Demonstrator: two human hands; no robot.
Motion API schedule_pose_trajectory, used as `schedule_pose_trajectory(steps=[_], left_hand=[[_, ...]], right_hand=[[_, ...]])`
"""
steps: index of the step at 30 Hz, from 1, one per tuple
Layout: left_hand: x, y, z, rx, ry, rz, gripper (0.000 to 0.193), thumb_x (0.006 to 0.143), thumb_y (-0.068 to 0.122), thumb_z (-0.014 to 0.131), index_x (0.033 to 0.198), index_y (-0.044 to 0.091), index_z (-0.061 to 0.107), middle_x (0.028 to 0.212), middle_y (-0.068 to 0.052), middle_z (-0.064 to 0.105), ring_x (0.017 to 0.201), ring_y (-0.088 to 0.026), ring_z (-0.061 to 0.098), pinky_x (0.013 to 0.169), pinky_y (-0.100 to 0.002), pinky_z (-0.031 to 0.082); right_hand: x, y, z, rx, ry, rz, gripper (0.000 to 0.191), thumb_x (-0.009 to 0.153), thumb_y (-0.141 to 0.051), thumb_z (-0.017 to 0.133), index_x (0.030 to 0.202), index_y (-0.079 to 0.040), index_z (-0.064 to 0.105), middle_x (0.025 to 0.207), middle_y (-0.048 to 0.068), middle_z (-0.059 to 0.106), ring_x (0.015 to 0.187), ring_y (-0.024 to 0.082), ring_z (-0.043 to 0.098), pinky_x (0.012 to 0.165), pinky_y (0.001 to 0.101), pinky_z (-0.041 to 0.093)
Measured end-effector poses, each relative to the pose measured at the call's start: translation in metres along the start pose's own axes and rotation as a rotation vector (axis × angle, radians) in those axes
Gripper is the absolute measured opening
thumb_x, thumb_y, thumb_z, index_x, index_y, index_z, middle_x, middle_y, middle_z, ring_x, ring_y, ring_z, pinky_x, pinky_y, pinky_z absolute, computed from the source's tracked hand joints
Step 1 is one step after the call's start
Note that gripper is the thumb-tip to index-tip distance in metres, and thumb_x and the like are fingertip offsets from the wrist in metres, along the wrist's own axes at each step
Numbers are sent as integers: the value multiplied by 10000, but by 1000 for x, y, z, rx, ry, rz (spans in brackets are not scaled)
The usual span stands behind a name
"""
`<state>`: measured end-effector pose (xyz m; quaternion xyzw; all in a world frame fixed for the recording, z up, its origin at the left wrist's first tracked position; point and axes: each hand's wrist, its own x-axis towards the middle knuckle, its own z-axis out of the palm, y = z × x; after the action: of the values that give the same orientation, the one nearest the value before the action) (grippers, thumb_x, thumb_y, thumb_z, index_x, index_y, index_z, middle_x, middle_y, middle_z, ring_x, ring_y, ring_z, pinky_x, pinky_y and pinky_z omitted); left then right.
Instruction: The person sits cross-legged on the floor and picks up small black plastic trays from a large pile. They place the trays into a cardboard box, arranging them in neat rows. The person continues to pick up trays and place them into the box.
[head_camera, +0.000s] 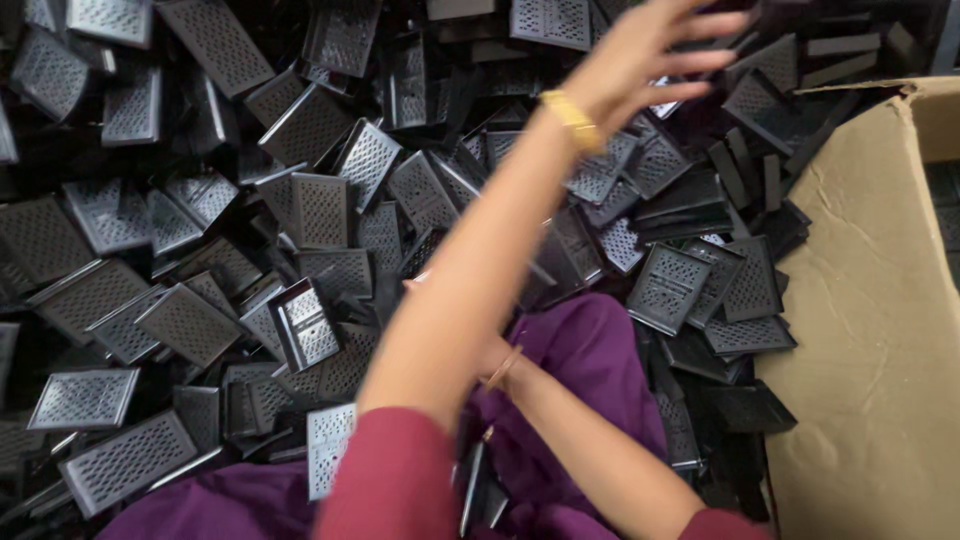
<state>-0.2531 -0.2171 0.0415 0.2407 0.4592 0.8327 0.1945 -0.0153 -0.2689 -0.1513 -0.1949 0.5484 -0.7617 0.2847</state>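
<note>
A heap of black perforated plastic grilles (190, 250) covers the floor at left. My left hand (650, 55) hovers above the heap's far side, fingers spread, holding nothing. My right hand lies hidden beneath that forearm; its grip cannot be determined. A cardboard box (880, 300) stands at right.

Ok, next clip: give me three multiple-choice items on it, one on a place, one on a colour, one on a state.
1. Where is the cardboard box?
A. At the right edge
B. At the left edge
C. In the person's lap

2. What colour is the bangle on the left wrist?
A. Green
B. Gold
C. White

3. How is the left hand?
A. Closed in a fist
B. Gripping a plate
C. Open, fingers spread

Answers:
1. A: the cardboard box fills the right side, beside the pile of black perforated plates.
2. B: the bangle is gold.
3. C: the left hand is raised over the pile, fingers apart and empty.
</note>
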Motion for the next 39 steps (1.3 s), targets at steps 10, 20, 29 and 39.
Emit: schedule_pose_trajectory(steps=[10,20,29,39], left_hand=[[-387,85,-68,615,276,-157,754,902,225,740,1556,94,389,1589,-89,453,1466,-220,427,1153,-381,411],[-486,5,-70,177,878,32,470,978,198,687,1427,65,646,1380,-77,594,1088,-172,582,888,-360,528],[-495,-11,-72,-161,956,105,406,1018,254,605,1394,101,613,1286,-47,675,1106,-137,651,903,-358,583],[-487,-28,-63,-202,1020,125,438,1020,328,592,1392,97,603,1221,-50,681,1033,-128,673,903,-349,599]], right_hand=[[4,-32,12,-231,-52,-89,955,765,-118,900,1564,-26,385,1450,69,553,1349,184,533,1144,358,447],[-1,-68,82,-811,-151,-180,911,767,-207,885,1524,-41,405,1481,161,559,1364,265,560,1117,385,443],[-9,-70,113,-1117,6,-541,551,851,-17,735,1384,-65,602,1348,158,678,1223,334,689,1021,380,574],[-16,-68,113,-1097,61,-494,547,872,-32,737,1399,-55,591,1322,186,674,1162,360,691,937,390,587]])
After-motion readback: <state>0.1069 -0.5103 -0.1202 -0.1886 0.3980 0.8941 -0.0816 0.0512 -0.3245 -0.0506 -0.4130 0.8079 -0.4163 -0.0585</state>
